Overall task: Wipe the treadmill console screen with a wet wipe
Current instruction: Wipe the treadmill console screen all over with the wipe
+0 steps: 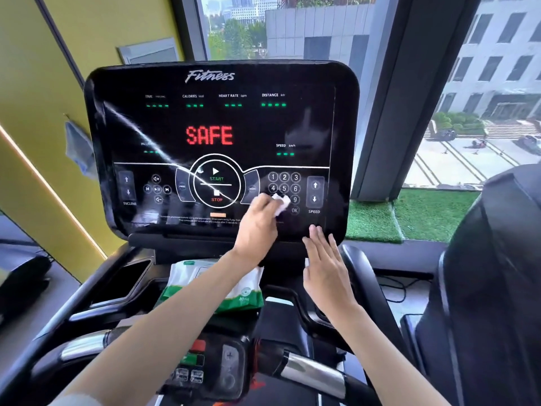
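The black treadmill console screen (216,127) faces me, lit with red "SAFE" and green dashes. My left hand (257,227) reaches across and presses a crumpled white wet wipe (281,204) against the lower right of the screen, over the number keypad. My right hand (325,265) hovers flat and empty, fingers together and extended, just below the console's lower right corner near the SPEED arrows. A wet streak runs diagonally across the left half of the screen.
A white-and-green wet wipe pack (210,285) lies on the tray under the console, partly behind my left forearm. Chrome handlebar grips (313,373) and a button panel (205,364) sit below. A second machine (497,288) stands at right; a window is behind.
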A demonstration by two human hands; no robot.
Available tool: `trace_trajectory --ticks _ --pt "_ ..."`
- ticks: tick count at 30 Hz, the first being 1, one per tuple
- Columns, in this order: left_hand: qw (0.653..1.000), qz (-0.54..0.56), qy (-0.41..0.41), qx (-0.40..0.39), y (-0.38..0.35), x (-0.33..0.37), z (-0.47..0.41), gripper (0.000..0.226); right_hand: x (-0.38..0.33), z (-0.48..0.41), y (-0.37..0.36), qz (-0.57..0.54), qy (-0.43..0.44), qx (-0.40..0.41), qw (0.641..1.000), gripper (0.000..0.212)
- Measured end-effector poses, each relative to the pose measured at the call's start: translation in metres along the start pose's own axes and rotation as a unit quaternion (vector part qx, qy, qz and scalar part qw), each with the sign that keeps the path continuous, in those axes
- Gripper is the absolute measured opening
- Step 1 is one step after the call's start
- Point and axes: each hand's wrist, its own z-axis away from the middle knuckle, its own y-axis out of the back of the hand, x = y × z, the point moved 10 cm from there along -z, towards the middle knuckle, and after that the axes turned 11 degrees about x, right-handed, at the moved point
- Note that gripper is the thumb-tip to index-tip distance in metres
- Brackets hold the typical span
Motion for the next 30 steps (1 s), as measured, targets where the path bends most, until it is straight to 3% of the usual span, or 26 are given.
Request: trace_trajectory --ticks 3,4,5,8,9,12,13,17,21,22,25,27,29,30 --pt "0.977 -0.025 -0.165 -0.135 -0.028 0.03 0.021 0.041 0.0 0.0 0.0 -0.003 -0.001 0.003 1.0 0.063" --pt "0.968 -0.04 -0.201 -0.147 -0.028 0.033 0.023 0.04 0.0 0.0 0.0 -0.005 0.0 0.003 1.0 0.063" --pt "0.969 -0.051 -0.198 -0.141 -0.026 0.029 0.018 0.038 0.0 0.0 0.0 -0.005 0.0 0.003 1.0 0.063" --pt "0.996 -0.018 -0.078 -0.032 -0.004 0.005 -0.002 0.038 -0.001 0.001 -0.001 -0.006 -0.007 0.0 1.0 0.061" --pt "0.996 -0.015 -0.086 -0.03 -0.005 0.009 0.0 0.038 -0.001 0.001 -0.001 -0.007 -0.009 0.0 1.0 0.061" --pt "0.947 -0.064 -0.288 -0.128 -0.027 0.046 0.029 0.039 0.001 0.001 -0.003 -0.014 -0.011 -0.002 1.0 0.067" --pt "0.941 -0.074 -0.303 -0.132 -0.026 0.046 0.026 0.04 0.001 0.001 -0.003 -0.015 -0.01 -0.003 1.0 0.067" --pt "0.991 -0.04 -0.118 -0.054 -0.012 0.014 -0.01 0.041 -0.001 0.002 -0.001 -0.026 -0.002 0.008 1.0 0.065" --pt "0.94 -0.06 -0.278 -0.19 -0.037 0.045 0.023 0.044 0.001 0.0 0.01 -0.033 0.013 0.032 0.999 0.063" --pt "0.947 -0.054 -0.259 -0.182 -0.035 0.042 0.017 0.046 0.003 0.0 0.014 -0.035 0.011 0.042 0.998 0.057" --pt "0.992 0.001 -0.098 -0.073 -0.017 0.021 -0.01 0.046 0.015 0.003 0.02 -0.032 -0.019 0.058 0.998 0.036" --pt "0.986 0.009 -0.139 -0.092 -0.026 0.037 -0.001 0.047 0.023 0.007 0.02 -0.022 -0.035 0.063 0.997 0.026" --pt "0.954 -0.014 -0.251 -0.166 -0.043 0.06 0.023 0.047 0.026 0.01 0.02 -0.018 -0.035 0.066 0.997 0.031" --pt "0.951 -0.021 -0.256 -0.173 -0.045 0.061 0.022 0.047 0.026 0.009 0.021 -0.018 -0.034 0.072 0.997 0.034"
